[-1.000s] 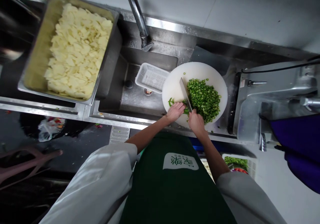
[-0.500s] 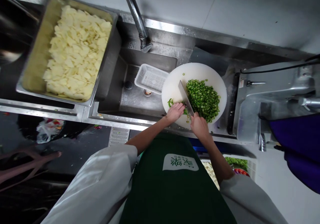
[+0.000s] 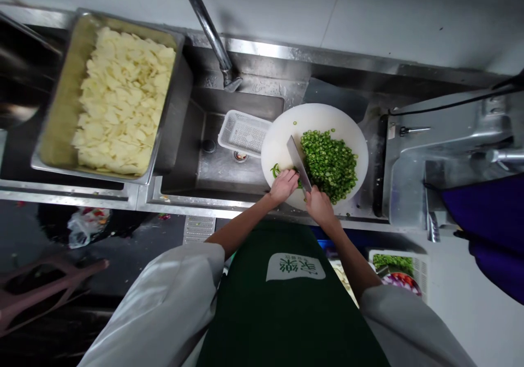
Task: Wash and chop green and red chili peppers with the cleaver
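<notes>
A round white cutting board point(image 3: 278, 137) lies across the right side of the sink. On its right half is a heap of chopped green peppers point(image 3: 329, 162). My right hand point(image 3: 319, 204) is wrapped round the handle of a cleaver point(image 3: 298, 162), whose blade stands just left of the heap. Close to the blade, my left hand point(image 3: 284, 185) presses uncut green peppers point(image 3: 275, 170) onto the board with its fingers curled; their ends stick out on its left.
A white basket point(image 3: 244, 131) sits in the sink, left of the board. A deep metal tray point(image 3: 57, 132) of pale slices point(image 3: 125, 99) stands at the left. Behind the sink rises a faucet point(image 3: 210, 31).
The view has shifted a little, so the board and tray appear slightly displaced. Both hands remain at the board, the cleaver still beside my left hand.
</notes>
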Tool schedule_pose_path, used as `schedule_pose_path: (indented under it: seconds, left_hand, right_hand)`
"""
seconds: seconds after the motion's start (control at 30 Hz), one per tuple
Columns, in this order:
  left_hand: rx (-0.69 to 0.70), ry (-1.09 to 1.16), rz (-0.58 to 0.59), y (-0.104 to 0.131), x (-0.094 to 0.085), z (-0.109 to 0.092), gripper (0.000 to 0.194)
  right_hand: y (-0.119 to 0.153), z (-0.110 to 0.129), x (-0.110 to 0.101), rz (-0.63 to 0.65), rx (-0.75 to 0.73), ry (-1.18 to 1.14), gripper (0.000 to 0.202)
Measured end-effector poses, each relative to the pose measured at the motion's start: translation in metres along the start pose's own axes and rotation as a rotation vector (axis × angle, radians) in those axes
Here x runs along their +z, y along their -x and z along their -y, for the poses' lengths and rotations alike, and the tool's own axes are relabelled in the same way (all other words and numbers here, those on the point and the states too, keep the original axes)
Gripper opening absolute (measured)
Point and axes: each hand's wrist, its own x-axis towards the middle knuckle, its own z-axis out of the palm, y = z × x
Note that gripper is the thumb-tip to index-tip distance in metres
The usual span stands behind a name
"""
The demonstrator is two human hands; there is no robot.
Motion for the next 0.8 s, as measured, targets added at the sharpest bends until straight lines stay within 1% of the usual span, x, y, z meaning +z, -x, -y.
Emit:
schedule_pose_path:
  seconds: [0.1,0.23,0.3,0.37,0.43,0.5,0.57,0.63,0.73,0.8]
  left_hand:
    - [-0.03,0.007,-0.022,-0.003,0.003,-0.002,0.027]
    - [-0.066,-0.012,-0.023,-0.016,0.005,-0.018,0.023]
    - [-0.081,-0.015,-0.044,-0.02,0.001,-0.026,0.021]
    - [-0.107,-0.009,-0.112,-0.019,-0.006,-0.03,0.022]
    - [-0.138,0.002,-0.193,-0.012,-0.013,-0.027,0.022]
    - [-0.145,0.015,-0.225,-0.004,-0.017,-0.02,0.021]
    - [-0.115,0.036,-0.194,0.002,-0.014,-0.012,0.021]
    - [-0.083,0.052,-0.153,0.004,-0.008,-0.006,0.021]
    - [-0.071,0.066,-0.136,0.002,0.001,-0.003,0.022]
    - [-0.064,0.086,-0.133,0.001,0.005,-0.004,0.022]
  right_hand:
    - [-0.013,-0.003,0.004,-0.024,-0.003,-0.037,0.03]
    - [-0.023,-0.021,0.004,-0.043,0.021,-0.044,0.029]
    - [-0.022,-0.026,0.004,-0.057,0.037,-0.042,0.029]
    - [-0.019,-0.025,0.005,-0.064,0.041,-0.043,0.028]
    - [-0.016,-0.018,0.007,-0.072,0.042,-0.037,0.027]
    - [-0.013,-0.01,0.007,-0.081,0.049,-0.02,0.027]
    - [-0.009,-0.006,0.007,-0.087,0.057,0.003,0.028]
    - [-0.004,-0.004,0.007,-0.084,0.056,0.026,0.029]
    - [0.004,-0.005,0.007,-0.072,0.047,0.058,0.031]
    - [0.004,-0.003,0.008,-0.059,0.047,0.067,0.031]
